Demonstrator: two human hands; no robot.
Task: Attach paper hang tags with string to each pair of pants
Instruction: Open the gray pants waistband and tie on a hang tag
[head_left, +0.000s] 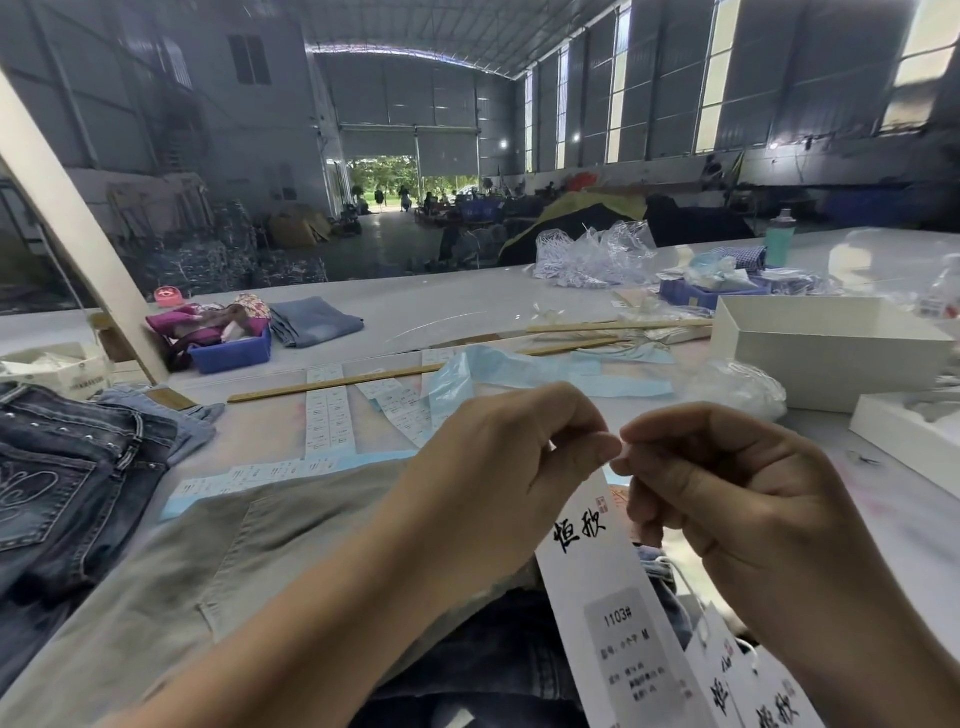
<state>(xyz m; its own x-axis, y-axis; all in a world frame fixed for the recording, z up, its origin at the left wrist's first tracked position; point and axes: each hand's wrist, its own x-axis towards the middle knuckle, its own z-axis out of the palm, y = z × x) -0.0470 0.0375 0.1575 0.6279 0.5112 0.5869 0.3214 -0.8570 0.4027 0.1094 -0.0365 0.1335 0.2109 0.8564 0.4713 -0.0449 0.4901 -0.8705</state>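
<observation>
Room: I looked into a tall metal-walled warehouse with an arched roof, a bright open doorway (400, 187) at the far end and window strips along the right wall.
Worktop: The pale worktop (467, 296) carried a blue bin (231, 356), folded jeans (314, 321), wooden rulers (332, 383), label strips (330, 415) and an open white box (831, 353).
Left hand: My left hand (498, 467) pinched the top of a white paper hang tag (602, 571) with its fingers.
Right hand: My right hand (753, 493) had its fingers curled at that same top edge; what they held I could not tell.
Pants: Khaki pants (234, 561) lay under my arms, dark jeans (67, 478) stacked to the left.
</observation>
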